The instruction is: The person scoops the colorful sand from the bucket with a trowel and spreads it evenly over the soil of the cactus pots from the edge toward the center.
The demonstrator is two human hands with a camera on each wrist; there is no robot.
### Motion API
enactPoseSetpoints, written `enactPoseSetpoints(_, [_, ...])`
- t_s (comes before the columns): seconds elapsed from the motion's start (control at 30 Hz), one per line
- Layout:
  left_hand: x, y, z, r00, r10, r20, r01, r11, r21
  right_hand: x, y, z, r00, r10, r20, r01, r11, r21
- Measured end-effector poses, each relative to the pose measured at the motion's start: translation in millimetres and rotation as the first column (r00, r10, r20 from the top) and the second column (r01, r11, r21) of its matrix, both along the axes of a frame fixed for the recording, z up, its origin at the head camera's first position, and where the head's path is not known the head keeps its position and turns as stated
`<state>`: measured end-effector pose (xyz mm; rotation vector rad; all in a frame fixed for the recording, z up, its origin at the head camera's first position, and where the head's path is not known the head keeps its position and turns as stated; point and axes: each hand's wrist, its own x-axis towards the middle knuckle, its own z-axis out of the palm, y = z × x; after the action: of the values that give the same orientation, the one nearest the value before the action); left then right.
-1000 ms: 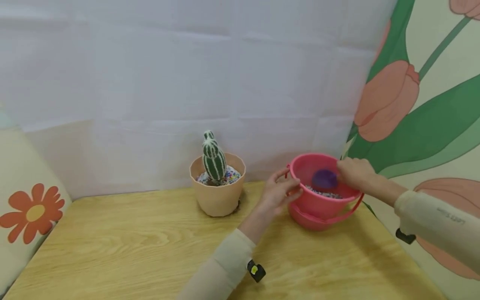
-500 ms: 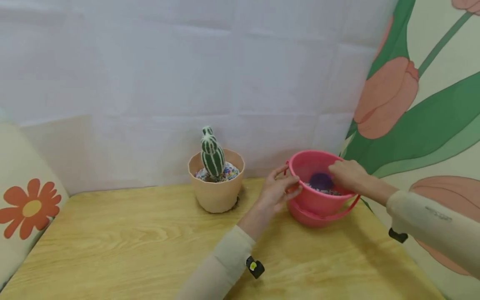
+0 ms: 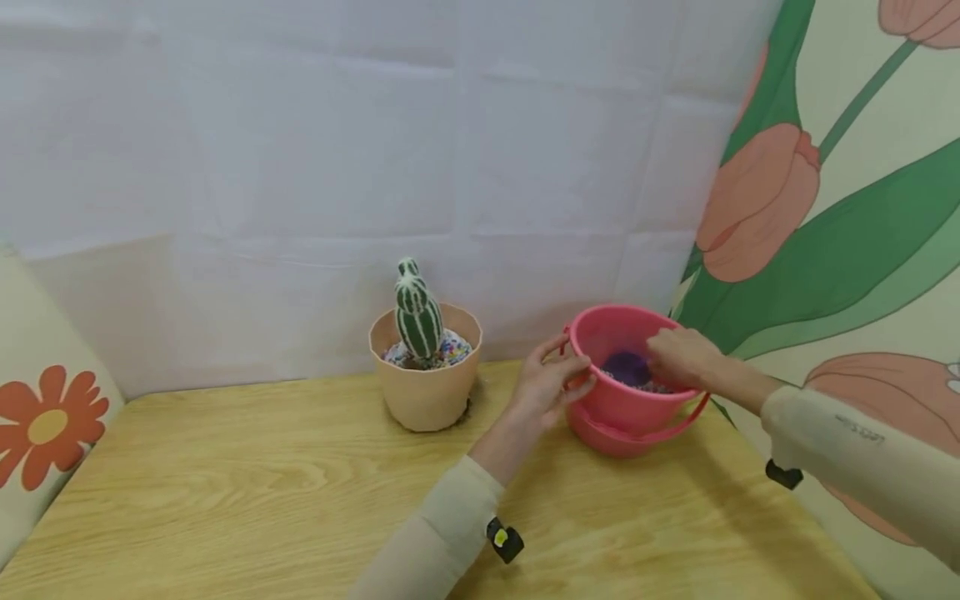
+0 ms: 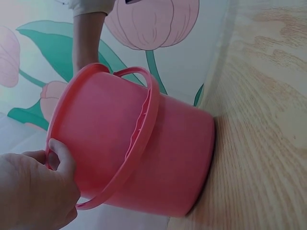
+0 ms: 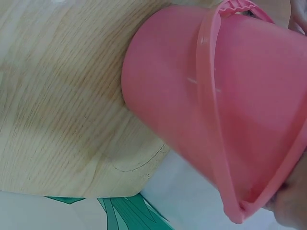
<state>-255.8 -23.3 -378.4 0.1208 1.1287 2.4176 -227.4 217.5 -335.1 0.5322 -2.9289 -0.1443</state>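
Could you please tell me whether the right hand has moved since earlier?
Yes: against the flowerpot in the head view, the right hand has moved slightly left and down.

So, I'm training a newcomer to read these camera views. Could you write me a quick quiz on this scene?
1. Fill in: in the head view, the peach pot with the cactus stands to the ____ of the pink bucket.
2. True or false: the bucket's handle stands straight up above the opening.
3. What does the left hand grip? A, the peach pot; B, the pink bucket; C, the cactus.

Key: 1, left. 2, false: the handle hangs down along the bucket's outside. 3, B.
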Motion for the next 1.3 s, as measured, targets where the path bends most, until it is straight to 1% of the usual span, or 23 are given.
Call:
enactPoseSetpoints(0.17, [-1.0, 0.8, -2.3, 1.0, 0.007, 0.002, -0.007, 1.0, -0.007, -1.4, -0.7, -1.4, 0.998, 0.042, 0.041, -0.038, 0.996, -0.082])
enactPoseSetpoints(0.3, [-1.3, 1.9, -2.6, 1.0, 0.024, -0.006, -0.024, 1.0, -0.006, -2.0, -2.1, 1.2, 0.997, 0.036, 0.065, -0.029, 0.995, -0.098])
enactPoseSetpoints(0.43, [-0.9, 3.2, -0.3, 0.998, 0.05, -0.026, -0.05, 0.999, -0.003, -1.4, -3.8, 5.6, 0.997, 0.021, 0.079, -0.011, 0.992, -0.123])
enactPoseSetpoints(0.63, [-1.6, 3.7, 0.9, 0.997, 0.073, -0.039, -0.073, 0.997, 0.005, -1.3, -6.7, 8.4, 0.996, 0.038, 0.084, -0.026, 0.989, -0.144])
enactPoseSetpoints(0.9, [1.5, 6.3, -10.1, 0.998, 0.064, -0.03, -0.063, 0.998, 0.009, 7.6, -5.9, 1.4, 0.99, 0.05, 0.129, -0.021, 0.976, -0.216])
enactPoseSetpoints(1.1, [5.4, 5.9, -8.8, 0.998, 0.057, -0.028, -0.057, 0.998, 0.018, 11.1, -4.6, 2.1, 0.983, 0.12, 0.137, -0.076, 0.954, -0.29])
enactPoseSetpoints(1.2, [6.3, 4.5, -6.6, 0.998, 0.056, -0.026, -0.055, 0.998, 0.023, 10.8, -4.8, 5.4, 0.977, 0.157, 0.147, -0.104, 0.943, -0.316])
enactPoseSetpoints(1.3, [5.9, 2.8, -4.3, 0.998, 0.058, -0.024, -0.058, 0.998, 0.029, 8.8, -5.7, 10.7, 0.968, 0.178, 0.176, -0.111, 0.936, -0.333])
